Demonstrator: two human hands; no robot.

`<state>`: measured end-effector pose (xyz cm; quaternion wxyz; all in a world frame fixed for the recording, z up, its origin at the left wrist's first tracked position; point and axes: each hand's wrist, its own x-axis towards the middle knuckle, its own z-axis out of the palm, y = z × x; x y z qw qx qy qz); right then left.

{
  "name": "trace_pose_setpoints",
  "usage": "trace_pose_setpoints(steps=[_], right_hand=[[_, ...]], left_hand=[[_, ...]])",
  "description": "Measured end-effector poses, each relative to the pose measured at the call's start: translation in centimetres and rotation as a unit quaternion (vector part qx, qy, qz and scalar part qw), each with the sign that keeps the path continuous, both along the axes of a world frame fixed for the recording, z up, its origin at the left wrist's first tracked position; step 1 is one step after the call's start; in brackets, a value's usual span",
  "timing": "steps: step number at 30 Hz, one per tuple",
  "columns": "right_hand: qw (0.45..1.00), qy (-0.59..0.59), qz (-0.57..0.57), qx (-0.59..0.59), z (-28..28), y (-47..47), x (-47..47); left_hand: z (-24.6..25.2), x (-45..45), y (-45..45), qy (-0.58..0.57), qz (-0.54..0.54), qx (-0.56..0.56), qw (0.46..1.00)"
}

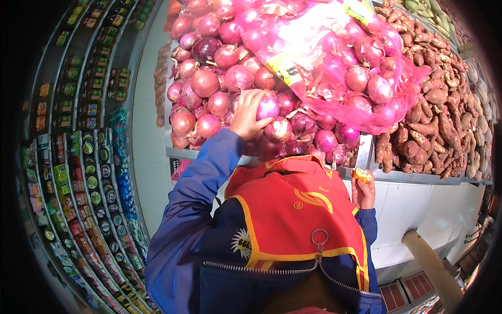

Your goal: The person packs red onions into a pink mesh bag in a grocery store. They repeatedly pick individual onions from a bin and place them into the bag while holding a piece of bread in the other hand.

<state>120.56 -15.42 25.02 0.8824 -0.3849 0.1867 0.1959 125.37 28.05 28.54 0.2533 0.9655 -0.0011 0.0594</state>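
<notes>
My left hand [250, 114] lies on the near part of a heap of red onions [206, 83], its fingers around one shiny onion [268, 106] that rests among the others. Low on the right, beside the bin's near edge, my right hand [364, 193] holds a small yellow wrapped item [362, 175] between thumb and fingers; what it is I cannot tell. A pink mesh bag [345, 114] with yellow printed labels spreads over the onions at the back right, with onions under or inside it.
Sweet potatoes [443, 114] fill the bin on the right, past a metal divider [366, 151]. Shelves of packaged goods [90, 165] stand at the left across a tiled floor [147, 149]. A round post [431, 267] stands at the lower right.
</notes>
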Motion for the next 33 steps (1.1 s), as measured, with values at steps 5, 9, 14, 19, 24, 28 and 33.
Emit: trace_pose_setpoints(steps=[5, 9, 14, 19, 24, 28, 33], right_hand=[[1.0, 0.016, -0.016, 0.008, -0.3, 0.2, -0.6], [0.999, 0.008, -0.037, 0.033, -0.1, 0.6, -0.2], [0.999, 0.013, -0.045, 0.016, 0.2, 0.5, 0.2], [0.997, -0.008, -0.066, 0.034, 0.0, -0.3, -0.6], [0.996, 0.012, -0.088, 0.019, -0.7, -1.0, -1.3], [0.999, -0.018, -0.049, 0.011, -0.7, -1.2, -0.3], [0.999, -0.024, 0.021, 0.009, 0.6, 0.0, 2.2]], left_hand=[[2.4, 0.1, -0.1, 0.071, 0.004, 0.074, 0.995], [6.9, 4.6, -4.2, -0.141, -0.029, -0.037, 0.989], [8.4, 13.4, -14.3, -0.195, -0.224, -0.12, 0.947], [5.0, 18.5, -22.7, -0.078, -0.272, 0.0, 0.959], [3.6, 20.2, -23.6, -0.13, -0.259, 0.057, 0.955], [5.5, 16.0, -21.3, -0.157, -0.212, -0.04, 0.964], [7.3, 5.9, -14.5, -0.068, -0.17, -0.319, 0.93]])
